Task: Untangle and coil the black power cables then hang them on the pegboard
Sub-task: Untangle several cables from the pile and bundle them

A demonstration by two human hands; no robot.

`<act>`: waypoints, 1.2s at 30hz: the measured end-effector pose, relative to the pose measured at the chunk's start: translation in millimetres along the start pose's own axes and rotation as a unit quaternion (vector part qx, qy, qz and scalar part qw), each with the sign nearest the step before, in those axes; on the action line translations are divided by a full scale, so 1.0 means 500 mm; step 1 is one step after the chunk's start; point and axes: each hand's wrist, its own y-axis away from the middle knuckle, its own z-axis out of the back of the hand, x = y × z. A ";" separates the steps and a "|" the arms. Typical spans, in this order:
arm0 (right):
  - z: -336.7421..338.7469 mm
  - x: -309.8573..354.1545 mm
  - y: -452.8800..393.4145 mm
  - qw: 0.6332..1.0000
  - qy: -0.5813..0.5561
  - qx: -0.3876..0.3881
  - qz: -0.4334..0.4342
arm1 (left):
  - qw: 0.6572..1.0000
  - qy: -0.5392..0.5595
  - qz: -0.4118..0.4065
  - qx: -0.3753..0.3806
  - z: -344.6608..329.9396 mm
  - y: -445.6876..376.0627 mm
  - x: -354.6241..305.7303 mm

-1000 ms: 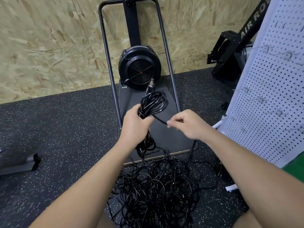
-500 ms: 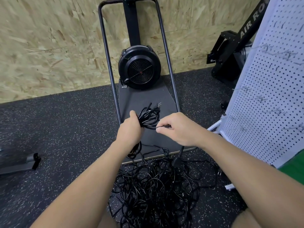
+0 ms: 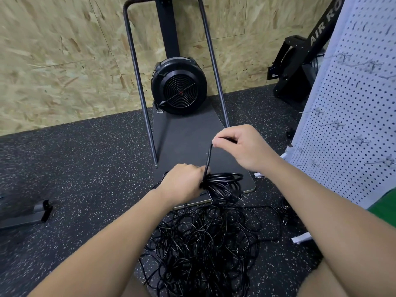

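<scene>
Since the earlier frames, both hands have shifted: the left hand (image 3: 183,182) has dropped lower in the centre of the frame with its bundle, and the right hand (image 3: 242,146) has lifted up and right of it. Left fingers grip the coiled cable (image 3: 222,183) around its waist, probably to keep the loops from springing apart. Right fingertips pinch the loose tail (image 3: 208,159), held taut and rising from the coil, seemingly to wrap it round the bundle as a tie. Below, at lower centre, the tangled pile (image 3: 203,243) lies on the speckled floor (image 3: 75,168). At the right edge stands the white pegboard (image 3: 351,129), cut off by the frame; its hooks are blurred. Plug ends are hard to make out.
</scene>
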 end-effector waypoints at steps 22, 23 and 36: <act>-0.087 -0.034 0.013 0.990 0.022 0.063 -0.121 | 0.763 0.547 0.241 -0.247 0.073 -0.001 0.026; -0.090 -0.033 0.014 0.991 0.036 0.069 -0.107 | 0.760 0.549 0.258 -0.235 0.069 0.000 0.030; -0.060 0.033 0.037 0.988 -0.044 0.133 -0.070 | 0.586 0.738 0.335 0.002 0.079 0.001 0.060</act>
